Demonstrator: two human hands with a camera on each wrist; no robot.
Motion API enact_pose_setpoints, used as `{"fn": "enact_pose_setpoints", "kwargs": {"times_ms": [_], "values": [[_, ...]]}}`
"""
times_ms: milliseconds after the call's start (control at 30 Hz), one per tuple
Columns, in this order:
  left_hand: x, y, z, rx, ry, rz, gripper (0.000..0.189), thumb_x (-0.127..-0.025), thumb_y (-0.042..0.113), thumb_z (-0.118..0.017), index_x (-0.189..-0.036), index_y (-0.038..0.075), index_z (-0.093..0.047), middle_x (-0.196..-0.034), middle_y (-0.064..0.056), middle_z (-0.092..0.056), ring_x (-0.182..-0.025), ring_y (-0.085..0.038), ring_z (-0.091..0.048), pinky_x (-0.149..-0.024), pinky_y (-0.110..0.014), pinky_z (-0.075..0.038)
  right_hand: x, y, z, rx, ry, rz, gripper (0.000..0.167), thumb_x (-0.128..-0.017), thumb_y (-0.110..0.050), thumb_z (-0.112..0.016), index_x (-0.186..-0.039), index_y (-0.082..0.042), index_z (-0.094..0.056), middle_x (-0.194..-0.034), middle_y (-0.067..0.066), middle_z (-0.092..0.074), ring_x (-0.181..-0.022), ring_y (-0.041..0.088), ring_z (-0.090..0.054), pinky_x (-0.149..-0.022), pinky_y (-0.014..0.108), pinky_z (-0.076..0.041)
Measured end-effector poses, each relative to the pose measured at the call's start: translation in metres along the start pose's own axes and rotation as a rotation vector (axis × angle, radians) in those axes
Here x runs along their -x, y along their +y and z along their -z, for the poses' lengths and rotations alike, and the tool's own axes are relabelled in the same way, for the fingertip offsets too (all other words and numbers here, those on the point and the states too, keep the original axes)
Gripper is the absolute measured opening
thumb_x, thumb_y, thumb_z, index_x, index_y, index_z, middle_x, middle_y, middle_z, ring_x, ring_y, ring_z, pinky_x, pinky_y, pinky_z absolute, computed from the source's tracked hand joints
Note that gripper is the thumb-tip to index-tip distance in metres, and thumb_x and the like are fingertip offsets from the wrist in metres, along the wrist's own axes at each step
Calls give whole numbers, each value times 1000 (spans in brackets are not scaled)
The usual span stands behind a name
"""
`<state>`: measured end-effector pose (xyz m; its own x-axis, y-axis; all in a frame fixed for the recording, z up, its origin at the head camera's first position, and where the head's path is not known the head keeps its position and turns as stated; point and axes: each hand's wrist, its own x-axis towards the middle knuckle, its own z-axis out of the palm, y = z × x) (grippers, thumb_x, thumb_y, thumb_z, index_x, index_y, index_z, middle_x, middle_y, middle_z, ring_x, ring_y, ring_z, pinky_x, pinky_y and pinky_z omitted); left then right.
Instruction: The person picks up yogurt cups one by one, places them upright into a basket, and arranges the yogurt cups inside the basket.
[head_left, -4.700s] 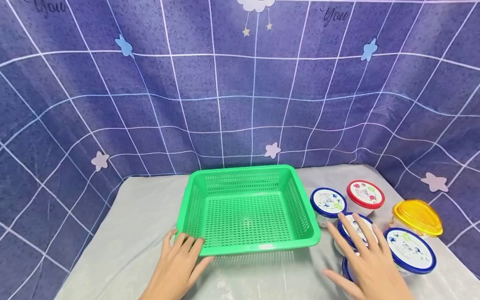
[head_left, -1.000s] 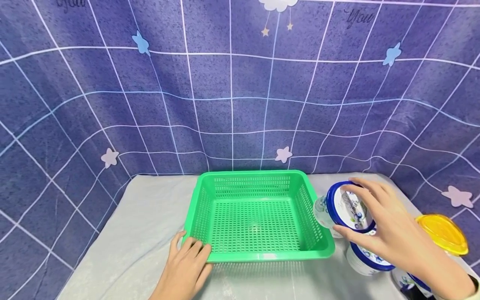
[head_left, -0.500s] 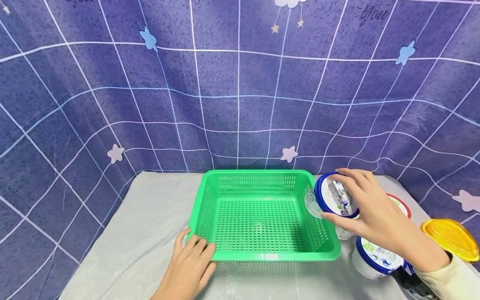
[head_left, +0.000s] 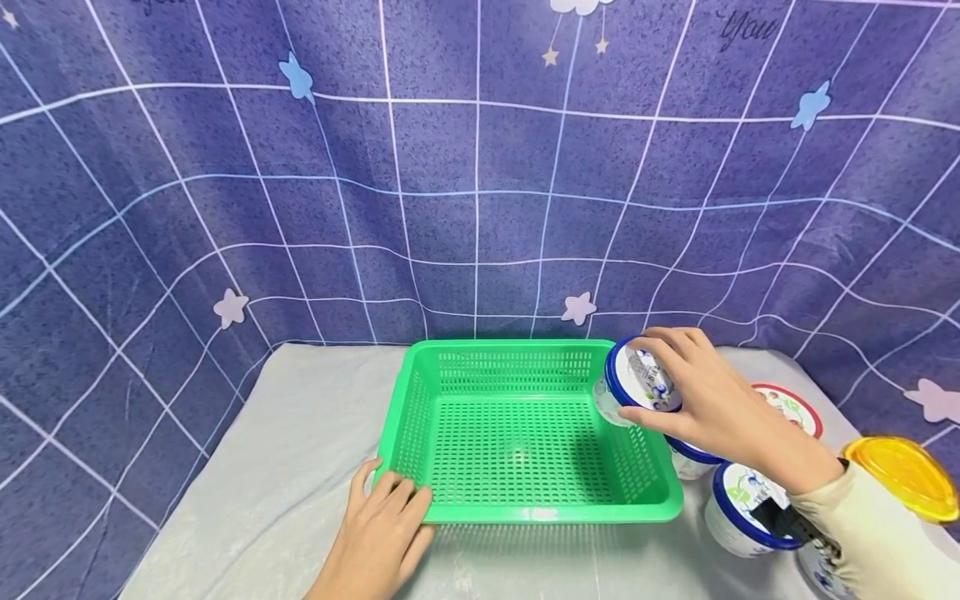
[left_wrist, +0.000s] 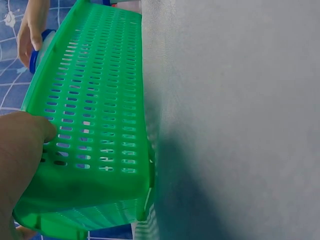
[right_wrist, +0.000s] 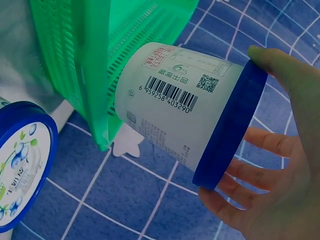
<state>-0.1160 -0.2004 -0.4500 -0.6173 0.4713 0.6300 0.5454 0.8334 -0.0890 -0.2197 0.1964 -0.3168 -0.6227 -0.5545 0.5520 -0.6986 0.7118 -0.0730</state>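
Observation:
My right hand (head_left: 716,404) grips a white plastic tub (right_wrist: 177,105) by its blue lid, fingers and thumb spread round the lid's edge. Tilted, with its base toward the left, the tub hangs over the right end of a green plastic basket (head_left: 540,513). A barcode shows on its side in the right wrist view. At the basket's front left corner my left hand (head_left: 384,525) holds the rim, fingers over the edge. Its thumb lies against the outer wall in the left wrist view. Nothing lies inside the basket.
Right of the basket stand more tubs: blue-lidded ones (head_left: 750,500), one partly under the right hand, a red-lidded one (head_left: 791,408) and a yellow-lidded one (head_left: 903,475). A grey cloth (head_left: 300,425) covers the table; a blue grid-patterned curtain (head_left: 480,208) hangs behind.
My right hand has taken up a blue-lidded tub from the group at the right and carried it left over the basket's right end. My left hand still holds the basket's corner.

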Motion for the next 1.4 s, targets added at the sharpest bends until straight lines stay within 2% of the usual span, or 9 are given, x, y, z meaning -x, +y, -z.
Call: {"fn": "enact_pose_setpoints", "kwargs": {"times_ms": [133,233,367,667,800,933,1067,1233,1400], "values": [[0,0,0,12,8,-2,14,-92,23,-49,-92,15,-60,-85,1,-56,-83,-21,-50,-101,-62,-31,-6,2,-8,-14,-42,-23,70,-76,-51,-81,-128,-11,-58,-130,8,-55,-121,27,-46,-96,49,-44],[0,0,1,13,6,-1,18,-95,24,-45,-92,15,-61,-84,1,-56,-83,-21,-50,-100,-62,-31,-11,4,-14,-33,-65,-18,69,-77,-51,-80,-128,-11,-58,-130,8,-56,-120,27,-47,-96,50,-44],[0,1,1,4,12,-2,35,-103,29,-31,-92,15,-61,-84,1,-56,-83,-21,-51,-99,-61,-32,-16,7,-23,-52,-85,10,68,-78,-52,-79,-128,-10,-58,-128,10,-57,-118,29,-48,-96,51,-44],[1,1,-2,-11,-19,-3,41,-105,33,-24,-93,17,-60,-84,3,-56,-84,-19,-51,-101,-61,-32,-24,17,-40,-75,-140,-36,69,-78,-51,-79,-127,-8,-58,-127,15,-58,-117,32,-49,-96,53,-44],[2,0,-1,-10,-23,5,30,-102,31,-34,-93,18,-59,-84,3,-55,-85,-19,-51,-102,-61,-31,-30,21,-50,-76,-181,-30,70,-78,-51,-79,-128,-7,-57,-129,16,-56,-120,34,-47,-100,55,-43],[2,1,-1,3,-13,0,14,-94,26,-48,-92,17,-58,-82,3,-54,-85,-19,-51,-102,-60,-31,-34,25,-61,-65,-230,-14,73,-77,-50,-81,-130,-7,-57,-130,16,-55,-122,34,-46,-102,56,-42],[4,2,-2,-1,-8,-5,17,-98,26,-44,-90,17,-56,-80,4,-52,-84,-18,-49,-103,-59,-30,-33,29,-71,-64,-256,9,74,-76,-48,-82,-131,-6,-57,-128,16,-56,-119,34,-47,-100,55,-43],[3,2,-3,-1,4,-5,25,-102,27,-36,-89,18,-55,-79,4,-51,-83,-18,-48,-104,-58,-28,-36,32,-79,-73,-240,39,73,-75,-45,-84,-129,-3,-58,-125,17,-58,-115,34,-49,-97,54,-45],[2,0,-5,5,33,-10,22,-101,25,-38,-88,17,-54,-79,4,-49,-83,-18,-48,-105,-58,-28,-43,33,-84,-86,-259,36,72,-75,-45,-84,-129,-5,-58,-125,15,-58,-115,33,-49,-96,52,-45]]}}
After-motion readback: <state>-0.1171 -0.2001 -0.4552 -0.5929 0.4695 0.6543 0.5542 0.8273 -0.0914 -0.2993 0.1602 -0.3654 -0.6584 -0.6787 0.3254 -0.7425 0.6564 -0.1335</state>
